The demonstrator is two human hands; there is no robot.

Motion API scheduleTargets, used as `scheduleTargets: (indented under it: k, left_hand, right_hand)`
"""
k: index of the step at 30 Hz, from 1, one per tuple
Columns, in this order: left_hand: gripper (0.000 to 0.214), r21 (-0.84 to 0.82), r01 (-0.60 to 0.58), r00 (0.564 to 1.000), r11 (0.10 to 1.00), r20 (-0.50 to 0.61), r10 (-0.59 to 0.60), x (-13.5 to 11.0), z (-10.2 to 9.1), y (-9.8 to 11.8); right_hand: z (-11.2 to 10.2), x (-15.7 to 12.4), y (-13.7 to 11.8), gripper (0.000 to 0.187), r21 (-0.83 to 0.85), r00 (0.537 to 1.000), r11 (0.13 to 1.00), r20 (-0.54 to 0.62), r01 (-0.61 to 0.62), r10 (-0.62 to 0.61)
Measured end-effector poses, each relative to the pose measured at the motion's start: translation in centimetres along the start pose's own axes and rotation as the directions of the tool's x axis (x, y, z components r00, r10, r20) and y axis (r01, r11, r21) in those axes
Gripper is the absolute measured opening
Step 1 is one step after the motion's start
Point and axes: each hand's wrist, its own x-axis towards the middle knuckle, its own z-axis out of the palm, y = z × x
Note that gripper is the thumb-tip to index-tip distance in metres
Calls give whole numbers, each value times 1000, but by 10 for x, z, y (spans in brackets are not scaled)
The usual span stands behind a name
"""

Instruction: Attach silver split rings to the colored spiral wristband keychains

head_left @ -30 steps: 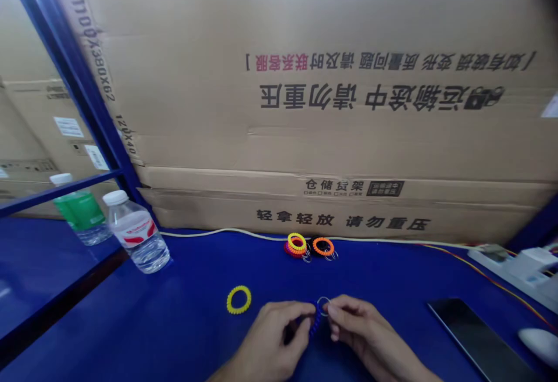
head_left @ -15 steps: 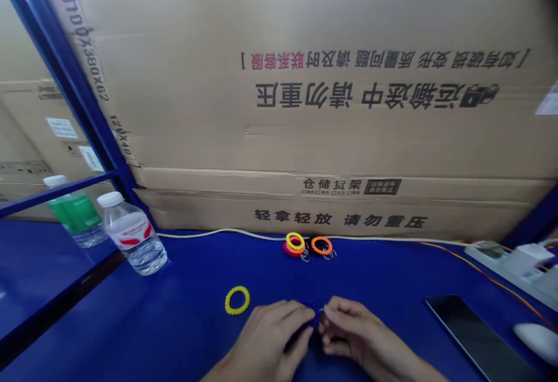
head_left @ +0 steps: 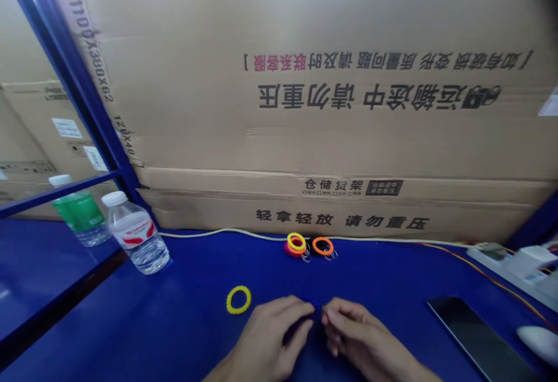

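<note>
At six o'clock, the left hand and right hand pinch what looks like a blue coil keyring.

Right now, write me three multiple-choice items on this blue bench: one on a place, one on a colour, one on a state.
1. Where does the yellow coil bracelet lie?
A) Beside the left hand
B) Hanging from that hand
C) Stacked with the other rings

2. What colour is the cap of the water bottle?
A) Green
B) White
C) Red

3. What state is the screen of the black phone in?
A) Lit
B) Split in two
C) Dark

Answers:
1. A: it lies on the blue bench, apart from the hand.
2. B: the cap shows white above the clear bottle.
3. C: the glass shows no display.
</note>
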Motion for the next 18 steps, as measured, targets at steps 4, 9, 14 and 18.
scheduleTargets:
  k: [4, 9, 14, 18]
  left_hand:
    - [19, -21, 73, 997, 997, 19, -73, 0, 0, 2]
    - [23, 41, -64, 996, 997, 63, 61, 0, 0, -2]
    - [25, 38, -18, 998, 999, 61, 16, -1, 2, -4]
    - [22, 43, -10, 996, 999, 90, 6, -1, 1, -2]
  right_hand:
    - [1, 0, 0, 24, 35, 1000, 999, -15, 28, -28]
    - [-2, 2, -1, 28, 23, 999, 999, -19, -32, 33]
    - [-2, 1, 2, 17, 78, 1000, 997, 14, -11, 10]
    - [0, 1, 1, 21, 138, 997, 988, -5, -69, 71]
